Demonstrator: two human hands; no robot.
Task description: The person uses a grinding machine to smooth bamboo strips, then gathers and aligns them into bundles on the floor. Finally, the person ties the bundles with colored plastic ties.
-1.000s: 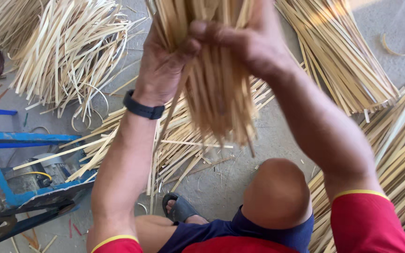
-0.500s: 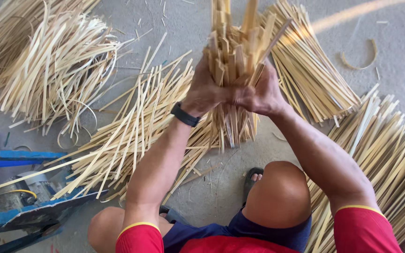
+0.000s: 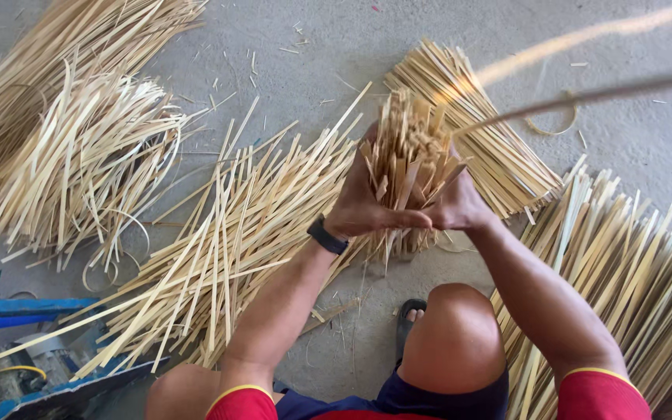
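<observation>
Grey concrete floor, bamboo strip piles

Your left hand and right hand hide the bundle's middle. Two blurred strips cross the upper right corner.

no packages, labels, signs or screens show anywhere in this view.
</observation>
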